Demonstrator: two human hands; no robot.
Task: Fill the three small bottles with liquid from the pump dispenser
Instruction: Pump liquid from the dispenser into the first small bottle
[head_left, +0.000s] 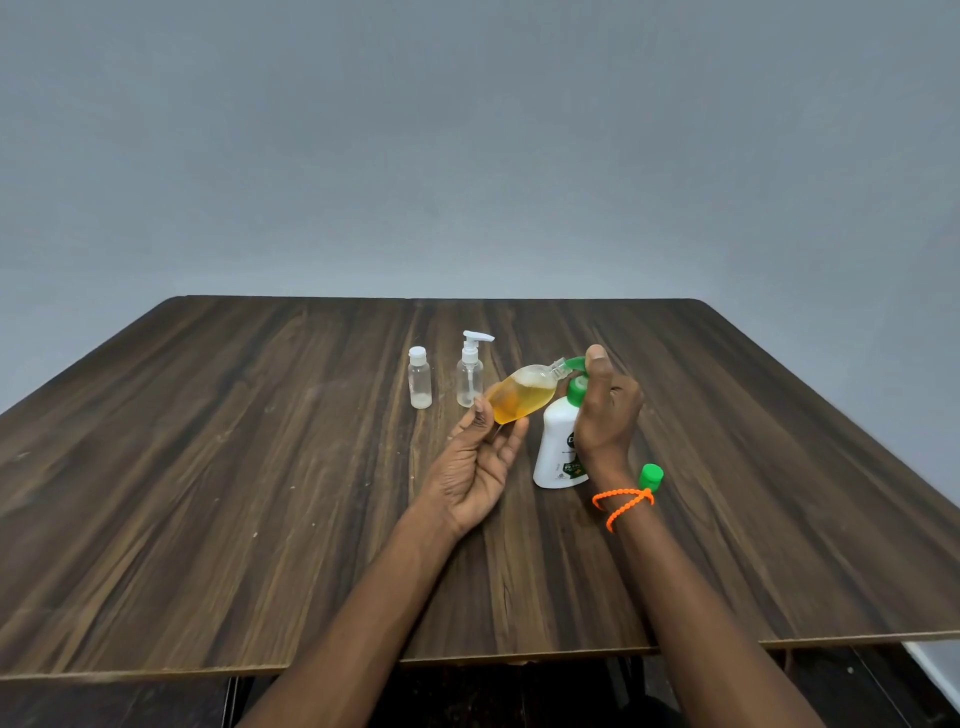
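My left hand (475, 462) holds a small clear bottle (522, 395) tilted on its side, mostly full of amber liquid, its open neck up against the green pump spout. My right hand (605, 410) rests on the green pump head of the white pump dispenser (558, 447), thumb on top. The dispenser stands on the wooden table (260, 493). Farther back stand a small clear bottle with a white cap (419, 378) and a small clear bottle with a white pump top (470, 371); both look nearly empty.
A loose green cap (650, 475) lies on the table right of the dispenser, behind my right wrist, which wears an orange bead bracelet (621, 503). A grey wall stands behind the table. The table's front edge runs close below my forearms.
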